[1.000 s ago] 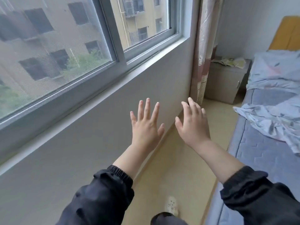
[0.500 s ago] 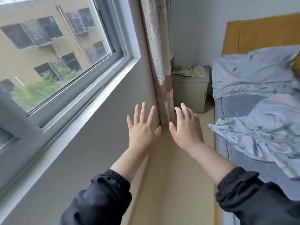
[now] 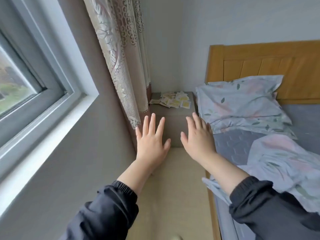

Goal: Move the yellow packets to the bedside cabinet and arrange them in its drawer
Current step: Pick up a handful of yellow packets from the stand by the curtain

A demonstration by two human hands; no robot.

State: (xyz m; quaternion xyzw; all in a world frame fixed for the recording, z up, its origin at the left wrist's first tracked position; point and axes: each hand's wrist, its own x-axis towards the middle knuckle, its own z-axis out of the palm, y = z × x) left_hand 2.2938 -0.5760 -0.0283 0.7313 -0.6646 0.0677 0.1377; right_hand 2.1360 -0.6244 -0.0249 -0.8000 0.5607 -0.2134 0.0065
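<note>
Both hands (image 3: 174, 141) hover empty, spread; yellow packets (image 3: 174, 100) atop bedside cabinet (image 3: 174, 129).

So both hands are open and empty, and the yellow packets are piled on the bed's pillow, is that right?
Not quite. The head view shows the yellow packets piled on top of the bedside cabinet, not the pillow. The left hand and right hand are open and empty.

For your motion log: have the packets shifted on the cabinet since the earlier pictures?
No. The packets lie heaped on the cabinet top beside the curtain, as before; only the camera approached.
</note>
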